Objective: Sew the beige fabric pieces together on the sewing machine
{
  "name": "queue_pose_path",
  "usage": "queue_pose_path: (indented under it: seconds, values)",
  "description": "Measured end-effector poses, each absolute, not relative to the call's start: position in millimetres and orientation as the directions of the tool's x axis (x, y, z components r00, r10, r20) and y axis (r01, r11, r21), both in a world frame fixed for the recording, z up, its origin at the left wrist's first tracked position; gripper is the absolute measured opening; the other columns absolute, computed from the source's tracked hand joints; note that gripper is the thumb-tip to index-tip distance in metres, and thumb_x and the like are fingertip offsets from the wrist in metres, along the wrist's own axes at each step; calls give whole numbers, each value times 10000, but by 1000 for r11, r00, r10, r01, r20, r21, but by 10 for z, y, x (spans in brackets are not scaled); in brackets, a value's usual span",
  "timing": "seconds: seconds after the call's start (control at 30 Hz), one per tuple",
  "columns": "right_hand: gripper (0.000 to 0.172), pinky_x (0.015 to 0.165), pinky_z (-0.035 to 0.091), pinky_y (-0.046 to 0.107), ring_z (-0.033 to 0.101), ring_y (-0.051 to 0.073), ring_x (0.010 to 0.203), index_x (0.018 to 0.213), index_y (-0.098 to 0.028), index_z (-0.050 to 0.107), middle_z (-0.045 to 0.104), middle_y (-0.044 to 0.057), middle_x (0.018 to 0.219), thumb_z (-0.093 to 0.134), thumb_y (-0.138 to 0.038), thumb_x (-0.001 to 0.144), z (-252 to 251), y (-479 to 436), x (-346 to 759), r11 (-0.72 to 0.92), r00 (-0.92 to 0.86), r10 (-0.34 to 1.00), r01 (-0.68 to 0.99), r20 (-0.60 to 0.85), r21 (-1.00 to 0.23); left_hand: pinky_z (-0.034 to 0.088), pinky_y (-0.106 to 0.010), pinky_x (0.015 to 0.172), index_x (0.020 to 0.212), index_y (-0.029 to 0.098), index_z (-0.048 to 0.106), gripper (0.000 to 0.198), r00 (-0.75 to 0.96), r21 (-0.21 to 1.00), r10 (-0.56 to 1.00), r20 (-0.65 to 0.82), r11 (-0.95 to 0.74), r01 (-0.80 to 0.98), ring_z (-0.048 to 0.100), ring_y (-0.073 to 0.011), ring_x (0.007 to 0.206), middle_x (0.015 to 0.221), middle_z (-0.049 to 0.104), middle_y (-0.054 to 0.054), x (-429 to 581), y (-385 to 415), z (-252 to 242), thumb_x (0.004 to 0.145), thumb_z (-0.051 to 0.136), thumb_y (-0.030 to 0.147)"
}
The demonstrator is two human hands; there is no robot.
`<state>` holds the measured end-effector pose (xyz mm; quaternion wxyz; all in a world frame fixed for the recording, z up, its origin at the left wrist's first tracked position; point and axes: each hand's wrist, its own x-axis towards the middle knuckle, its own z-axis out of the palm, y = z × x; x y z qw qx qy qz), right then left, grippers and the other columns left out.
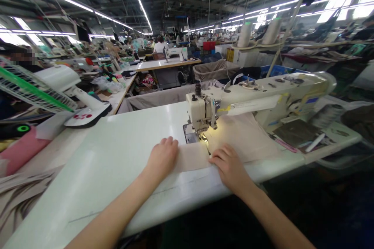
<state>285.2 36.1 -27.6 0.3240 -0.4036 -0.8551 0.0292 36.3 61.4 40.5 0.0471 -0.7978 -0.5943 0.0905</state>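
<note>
A beige piece of fabric (191, 157) lies under the presser foot of a sewing machine (201, 114), and more of it spreads out to the right beneath the machine's arm. My left hand (163, 155) rests on the fabric's left end with fingers curled over its edge. Just in front of the needle, my right hand (229, 167) pinches the cloth between thumb and fingers. A small lamp lights the needle area. The fingertips of my left hand are partly hidden from view.
A white fan (87, 105) stands on the side table at the left. On the machine bed's right lie pink-handled scissors or a similar tool (284, 144) and a grey thread cone (327, 116). Behind the table hangs a fabric-lined bin (163, 95). Folded cloth (23, 198) lies lower left.
</note>
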Motion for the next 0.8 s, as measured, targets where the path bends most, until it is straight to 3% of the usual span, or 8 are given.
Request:
queue_pose_path:
  seconds: [0.07, 0.13, 0.3, 0.43, 0.8]
  values:
    - [300, 1112, 313, 437, 546, 207, 993, 945, -187, 677, 668, 47, 984, 492, 27, 843, -252, 356, 2848, 695, -499, 692, 657, 522, -293, 505, -397, 1007, 1146, 148, 614, 285, 571, -69, 821, 9, -570, 819, 559, -264, 1235, 1281, 603, -132, 495, 605, 313, 955, 415, 79]
    - [303, 1123, 300, 416, 548, 204, 1034, 963, -189, 673, 681, 45, 1031, 478, 20, 862, -237, 366, 2845, 712, -529, 681, 639, 506, -292, 444, -382, 1107, 1243, 145, 570, 288, 715, 39, 691, 107, -722, 691, 504, -243, 1306, 1369, 564, -117, 619, 619, 189, 981, 449, 131]
    - [324, 1140, 266, 451, 561, 203, 1018, 1076, -205, 670, 673, 46, 1003, 463, -16, 913, -239, 467, 2804, 672, -539, 725, 688, 429, -272, 482, -427, 1066, 1196, 121, 570, 252, 667, 157, 724, 175, -689, 707, 559, -270, 1219, 1278, 602, -137, 739, 767, 19, 950, 527, 157]
    - [280, 1129, 271, 457, 558, 214, 1033, 1013, -203, 685, 668, 52, 1016, 486, -31, 916, -248, 543, 2734, 653, -521, 739, 709, 427, -267, 506, -423, 1022, 1160, 150, 569, 228, 648, 202, 745, 162, -667, 717, 575, -257, 1162, 1226, 602, -123, 697, 849, 62, 944, 500, 135]
    - [306, 1167, 215, 449, 568, 194, 1073, 990, -227, 667, 697, 25, 1031, 456, -19, 917, -318, 501, 2718, 656, -481, 743, 660, 465, -367, 496, -427, 1038, 1180, 194, 549, 226, 655, 229, 732, 186, -681, 696, 544, -259, 1203, 1271, 559, -113, 668, 839, 25, 968, 473, 180]
